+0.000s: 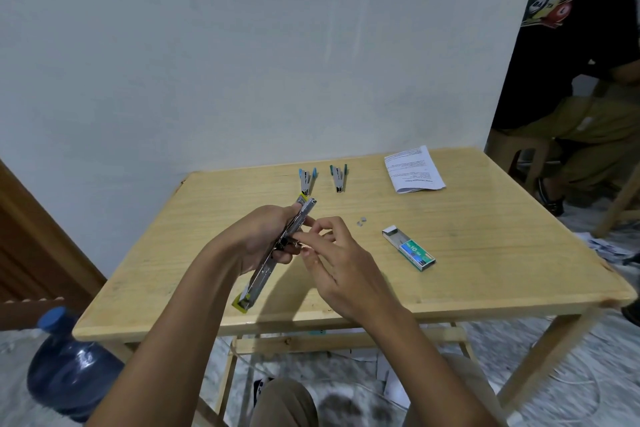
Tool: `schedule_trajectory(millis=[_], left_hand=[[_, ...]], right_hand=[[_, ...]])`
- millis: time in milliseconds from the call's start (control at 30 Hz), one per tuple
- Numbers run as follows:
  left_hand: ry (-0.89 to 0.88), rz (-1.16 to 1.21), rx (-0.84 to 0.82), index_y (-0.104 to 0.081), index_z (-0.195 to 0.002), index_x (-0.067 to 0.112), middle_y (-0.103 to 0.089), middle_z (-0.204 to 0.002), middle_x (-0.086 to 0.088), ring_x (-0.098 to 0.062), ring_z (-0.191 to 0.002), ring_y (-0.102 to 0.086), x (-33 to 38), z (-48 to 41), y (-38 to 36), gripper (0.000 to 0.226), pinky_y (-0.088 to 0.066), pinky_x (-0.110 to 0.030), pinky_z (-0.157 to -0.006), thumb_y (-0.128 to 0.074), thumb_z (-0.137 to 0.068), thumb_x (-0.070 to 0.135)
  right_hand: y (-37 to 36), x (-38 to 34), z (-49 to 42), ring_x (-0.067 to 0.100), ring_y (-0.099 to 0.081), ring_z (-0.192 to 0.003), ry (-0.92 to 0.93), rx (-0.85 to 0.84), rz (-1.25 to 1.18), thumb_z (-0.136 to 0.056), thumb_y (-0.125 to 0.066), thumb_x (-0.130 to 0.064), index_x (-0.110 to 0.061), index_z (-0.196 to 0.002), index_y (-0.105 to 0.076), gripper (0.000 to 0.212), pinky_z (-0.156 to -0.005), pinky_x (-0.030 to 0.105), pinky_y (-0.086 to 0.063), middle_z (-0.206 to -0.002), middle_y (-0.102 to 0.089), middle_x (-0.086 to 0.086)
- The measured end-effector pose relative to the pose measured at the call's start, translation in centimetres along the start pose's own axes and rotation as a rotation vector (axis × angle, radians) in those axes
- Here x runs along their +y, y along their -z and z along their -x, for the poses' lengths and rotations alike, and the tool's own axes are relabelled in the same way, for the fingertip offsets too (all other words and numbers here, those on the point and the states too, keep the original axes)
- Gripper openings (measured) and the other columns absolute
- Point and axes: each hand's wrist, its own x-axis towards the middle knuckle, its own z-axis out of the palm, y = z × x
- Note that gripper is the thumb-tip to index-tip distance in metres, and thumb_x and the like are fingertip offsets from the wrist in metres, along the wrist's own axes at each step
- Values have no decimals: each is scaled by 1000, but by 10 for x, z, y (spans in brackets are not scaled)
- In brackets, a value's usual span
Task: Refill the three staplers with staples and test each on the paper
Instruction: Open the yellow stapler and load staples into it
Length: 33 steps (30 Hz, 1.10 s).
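we're on the yellow stapler (277, 246), swung open in our left hand (256, 239); right hand (332, 253) pinches at its channel, staples unclear. blue staplers (307, 179) and paper (414, 169) at 12–1 o'clock, staple box (408, 248) open at 3.

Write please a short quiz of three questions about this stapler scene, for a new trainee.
1. True or false: the yellow stapler lies shut on the table.
2. Which hand grips the yellow stapler? A) left hand B) right hand
3. Fill in: ____ blue staplers stand at the far edge, beside the paper.

Key
1. False: it is swung open and held up.
2. A; the right hand works at its middle.
3. Two; the staple box lies open nearer.
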Motion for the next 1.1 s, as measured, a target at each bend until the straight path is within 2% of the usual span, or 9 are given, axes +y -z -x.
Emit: schedule_trajectory(millis=[100, 200, 467, 600, 700, 833, 933, 1000, 1100], left_hand=[[-6, 4, 18, -61, -102, 1, -49, -63, -8, -13, -42, -41, 0, 1, 0, 41, -30, -20, -35, -37, -106, 34], [-7, 9, 26, -63, -100, 3, -48, -61, -7, -15, -43, -39, 0, 0, 0, 41, -30, -20, -36, -37, -105, 35], [-4, 48, 46, -61, -114, -6, -50, -63, -8, -13, -44, -43, -3, -1, -1, 48, -28, -20, -38, -35, -106, 34], [12, 92, 40, -62, -106, 0, -47, -65, -8, -11, -41, -41, -4, -1, -4, 44, -25, -19, -37, -35, -106, 35], [9, 106, 29, -58, -99, 4, -49, -64, -8, -12, -42, -40, -5, -1, -4, 38, -25, -19, -37, -36, -106, 34], [-12, 127, 52, -54, -92, 5, -41, -62, -5, -13, -45, -36, -6, -2, -7, 36, -24, -18, -35, -37, -105, 34], [-39, 79, 118, -55, -97, 4, -39, -62, -4, -13, -44, -35, -7, -6, -11, 39, -24, -17, -36, -36, -105, 36], [-94, -106, 190, -54, -93, 6, -43, -64, -4, -14, -47, -39, -8, -8, -16, 39, -28, -20, -40, -33, -106, 36], [-248, -592, 331, -52, -86, 12, -58, -74, -5, -23, -66, -55, -16, -12, -25, 35, -39, -28, -52, -32, -106, 32]], right_hand=[[4, -2, -2, 7, -54, -101, 23, -35, -7, -101, -45, -34, -35, -127, -60, 30, -73, 37, -53, -119, -42, -12], [4, -3, -3, 11, -55, -101, 53, -50, 25, -100, -43, -36, -36, -125, -60, 30, -72, 36, -53, -119, -42, -11], [-6, -1, -2, 13, -60, -91, 24, 79, 126, -98, -49, -31, -35, -130, -58, 33, -62, 30, -49, -115, -46, -9], [-9, -1, -2, 8, -50, -73, -26, 138, 115, -97, -47, -32, -36, -131, -56, 35, -58, 28, -42, -113, -47, -9], [-10, 0, -3, 7, -49, -69, -94, 129, 39, -100, -45, -33, -40, -131, -56, 34, -60, 29, -43, -114, -44, -13], [-13, -7, -9, 3, -59, -96, -277, 228, -489, -104, -44, -29, -34, -112, -66, 23, -82, 26, -51, -113, -52, -11], [-13, -17, -21, 13, -65, -106, -634, 340, -1041, -105, -41, -20, -20, -106, -65, 24, -88, 33, -52, -115, -64, -1], [-16, -17, -29, 18, -66, -104, -885, 352, -1387, -105, -41, -21, -13, -112, -64, 26, -82, 33, -53, -116, -68, 7], [-19, -17, -38, 21, -65, -87, -1113, 330, -1770, -106, -34, -23, -8, -112, -64, 34, -69, 29, -47, -104, -70, 11]])
